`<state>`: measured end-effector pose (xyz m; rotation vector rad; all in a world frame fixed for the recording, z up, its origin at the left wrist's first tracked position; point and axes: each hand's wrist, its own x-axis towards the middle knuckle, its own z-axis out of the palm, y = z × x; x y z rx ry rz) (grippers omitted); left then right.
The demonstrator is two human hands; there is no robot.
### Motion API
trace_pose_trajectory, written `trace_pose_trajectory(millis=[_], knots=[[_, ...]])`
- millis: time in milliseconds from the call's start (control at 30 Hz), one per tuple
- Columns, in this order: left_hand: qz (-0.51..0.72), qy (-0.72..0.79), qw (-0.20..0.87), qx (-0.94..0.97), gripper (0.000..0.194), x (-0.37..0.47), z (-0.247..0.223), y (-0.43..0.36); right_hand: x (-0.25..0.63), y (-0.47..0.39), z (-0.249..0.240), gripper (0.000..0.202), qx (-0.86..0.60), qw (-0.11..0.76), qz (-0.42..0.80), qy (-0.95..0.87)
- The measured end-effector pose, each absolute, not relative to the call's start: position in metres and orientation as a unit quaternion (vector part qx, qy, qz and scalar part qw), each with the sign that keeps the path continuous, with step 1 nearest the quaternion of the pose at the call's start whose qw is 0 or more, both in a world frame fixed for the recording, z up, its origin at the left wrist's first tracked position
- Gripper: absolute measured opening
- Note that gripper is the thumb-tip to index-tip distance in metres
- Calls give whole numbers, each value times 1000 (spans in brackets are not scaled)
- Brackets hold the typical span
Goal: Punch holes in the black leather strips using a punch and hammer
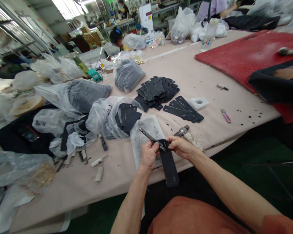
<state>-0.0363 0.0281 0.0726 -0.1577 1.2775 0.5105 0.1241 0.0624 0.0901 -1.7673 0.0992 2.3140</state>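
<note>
My left hand [149, 154] is closed round a dark metal rod-like tool [147, 135], which looks like a hole punch. Its lower end lies against the top of a long black strip [169, 167] with rounded ends and small slots. At the strip's upper right edge, the fingers of my right hand [181, 147] pinch the material. The strip hangs down past the table edge. Beneath my hands lies a worn white cutting board [146, 130] covered in dark marks. A hammer [182, 130] with a wrapped handle rests just beyond my right hand.
Behind the board are a heap of black strips [158, 91], a fanned row of strips [184, 110] and a white block [197, 103]. Plastic bags [104, 117] crowd the left. Pink snips [225, 116] lie to the right, before a red board [244, 55]. People sit farther back.
</note>
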Motion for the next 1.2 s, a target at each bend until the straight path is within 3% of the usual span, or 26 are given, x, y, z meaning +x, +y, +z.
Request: trace_pose_trajectory(millis=[200, 400, 633, 900, 1067, 1200], knots=[[220, 599, 762, -105, 61, -34, 75, 30, 128, 50, 85, 25, -591, 129, 796, 13], [208, 592, 768, -132, 64, -30, 74, 33, 133, 39, 85, 60, -592, 183, 766, -172], [206, 571, 775, -175, 60, -29, 70, 32, 144, 49, 91, 27, -585, 93, 719, -363], [215, 562, 778, -181, 55, -28, 67, 28, 145, 56, 97, 21, -591, 35, 690, -416], [220, 567, 769, -195, 60, -28, 71, 31, 143, 57, 97, 16, -569, 62, 668, -476], [216, 563, 772, -200, 53, -30, 71, 30, 142, 57, 98, 13, -558, 53, 661, -499]])
